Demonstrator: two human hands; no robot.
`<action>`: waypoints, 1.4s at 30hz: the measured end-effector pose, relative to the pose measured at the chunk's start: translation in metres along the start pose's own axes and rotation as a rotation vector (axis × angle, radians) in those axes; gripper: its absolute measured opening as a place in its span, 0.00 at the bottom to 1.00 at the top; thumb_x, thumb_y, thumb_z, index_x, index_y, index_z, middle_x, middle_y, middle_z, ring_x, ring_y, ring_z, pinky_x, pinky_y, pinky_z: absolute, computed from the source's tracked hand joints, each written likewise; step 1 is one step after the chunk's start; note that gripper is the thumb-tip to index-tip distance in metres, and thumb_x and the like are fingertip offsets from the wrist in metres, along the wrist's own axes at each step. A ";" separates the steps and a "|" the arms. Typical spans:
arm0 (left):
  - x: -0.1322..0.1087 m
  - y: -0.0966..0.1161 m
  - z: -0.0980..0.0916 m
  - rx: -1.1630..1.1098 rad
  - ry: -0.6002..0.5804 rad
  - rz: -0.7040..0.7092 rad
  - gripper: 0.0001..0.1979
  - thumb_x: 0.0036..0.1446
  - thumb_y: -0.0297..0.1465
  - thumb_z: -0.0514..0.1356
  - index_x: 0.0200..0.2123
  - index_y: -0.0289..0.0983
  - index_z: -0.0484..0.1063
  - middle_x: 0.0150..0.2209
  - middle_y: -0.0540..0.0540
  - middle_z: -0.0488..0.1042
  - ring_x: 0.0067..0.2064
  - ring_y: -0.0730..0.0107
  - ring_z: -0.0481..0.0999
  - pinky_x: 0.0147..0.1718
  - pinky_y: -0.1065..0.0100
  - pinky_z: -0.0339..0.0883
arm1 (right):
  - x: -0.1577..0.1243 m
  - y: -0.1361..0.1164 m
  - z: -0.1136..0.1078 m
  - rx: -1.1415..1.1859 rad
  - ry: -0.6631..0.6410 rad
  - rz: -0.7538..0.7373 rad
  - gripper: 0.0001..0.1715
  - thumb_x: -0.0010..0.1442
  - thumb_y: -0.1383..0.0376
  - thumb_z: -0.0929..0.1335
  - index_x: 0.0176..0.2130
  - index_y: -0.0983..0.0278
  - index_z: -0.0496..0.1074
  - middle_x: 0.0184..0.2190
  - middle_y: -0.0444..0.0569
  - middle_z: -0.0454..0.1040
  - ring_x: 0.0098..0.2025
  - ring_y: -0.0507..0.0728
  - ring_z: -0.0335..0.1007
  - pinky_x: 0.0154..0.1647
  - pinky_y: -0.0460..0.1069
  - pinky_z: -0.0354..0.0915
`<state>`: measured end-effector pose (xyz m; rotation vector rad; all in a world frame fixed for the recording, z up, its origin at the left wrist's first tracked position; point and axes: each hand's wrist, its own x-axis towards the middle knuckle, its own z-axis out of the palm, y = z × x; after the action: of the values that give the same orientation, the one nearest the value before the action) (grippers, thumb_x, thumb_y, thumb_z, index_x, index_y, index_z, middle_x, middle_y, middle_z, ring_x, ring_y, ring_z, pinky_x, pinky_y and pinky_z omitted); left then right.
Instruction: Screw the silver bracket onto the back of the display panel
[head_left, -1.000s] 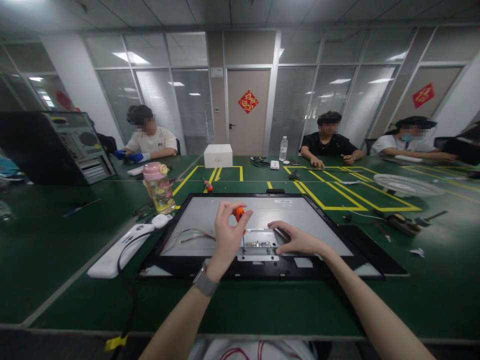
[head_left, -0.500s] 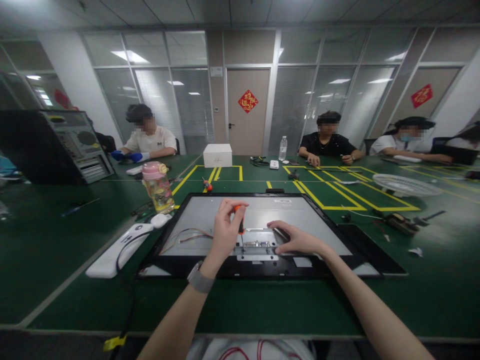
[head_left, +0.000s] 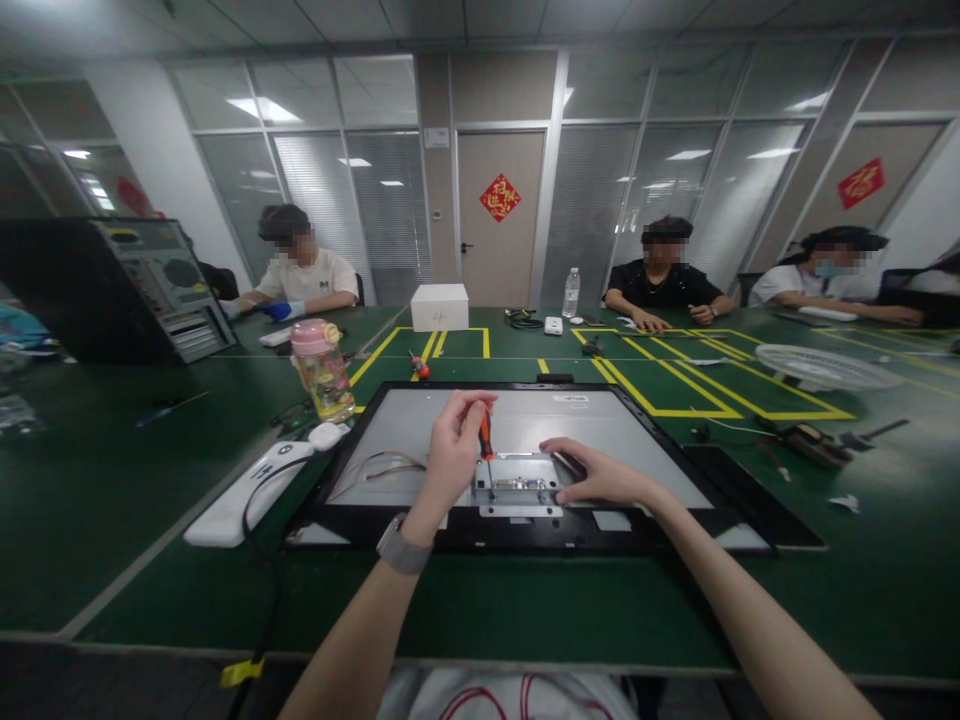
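"Screwdriver [head_left: 486, 435] is in my left hand [head_left: 452, 450]: thumb and fingers are drawn together in a pinch near the top of its orange-and-black handle."

"Which way does it point?"

"Downward, nearly upright, with the shaft over the left part of a metal bracket [head_left: 525, 468]. I can't tell whether the tip sits in a screw."

"And your other hand?"

"My right hand [head_left: 596, 470] is partway spread, thumb and fingers well apart. The thumb lies at the bracket's lower right corner and the forefinger reaches to its upper edge, so the two straddle that side. I can't make out how hard they press."

"Where is the bracket itself?"

"On the near part of a grey, black-framed panel [head_left: 622, 430] lying flat on the green tabletop [head_left: 525, 610] straight in front of me. A row of connectors [head_left: 517, 484] shows on the bracket between my two hands, and thin cables [head_left: 386, 460] lie on the panel to the left."

"Anything beside the panel?"

"A white oblong device [head_left: 244, 495] lies off to the left, a pink-lidded bottle [head_left: 322, 372] stands near the far left corner, and a dark strip [head_left: 754, 495] lies along the right edge."
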<state>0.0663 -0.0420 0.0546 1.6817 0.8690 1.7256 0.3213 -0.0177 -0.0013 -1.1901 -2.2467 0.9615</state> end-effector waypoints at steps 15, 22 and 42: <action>0.000 -0.002 0.000 0.027 -0.063 0.032 0.12 0.62 0.35 0.54 0.37 0.38 0.77 0.34 0.46 0.72 0.38 0.67 0.72 0.39 0.67 0.65 | 0.000 0.002 0.000 -0.017 -0.001 0.001 0.43 0.46 0.50 0.75 0.56 0.61 0.63 0.61 0.54 0.61 0.64 0.67 0.54 0.66 0.59 0.48; 0.001 -0.006 0.000 0.068 0.017 0.012 0.11 0.62 0.33 0.54 0.41 0.38 0.74 0.35 0.47 0.70 0.35 0.70 0.70 0.36 0.69 0.64 | 0.000 0.003 0.000 -0.013 -0.010 0.001 0.43 0.46 0.51 0.75 0.57 0.61 0.62 0.62 0.54 0.60 0.64 0.66 0.54 0.66 0.58 0.49; 0.002 -0.003 -0.001 -0.122 -0.068 -0.114 0.13 0.60 0.38 0.56 0.40 0.35 0.74 0.32 0.47 0.71 0.28 0.73 0.73 0.27 0.71 0.68 | 0.001 0.001 0.000 -0.015 -0.004 -0.004 0.44 0.46 0.49 0.75 0.57 0.61 0.63 0.61 0.54 0.61 0.64 0.67 0.54 0.66 0.60 0.48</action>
<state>0.0646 -0.0389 0.0535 1.5706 0.7960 1.6036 0.3217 -0.0162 -0.0020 -1.1901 -2.2620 0.9478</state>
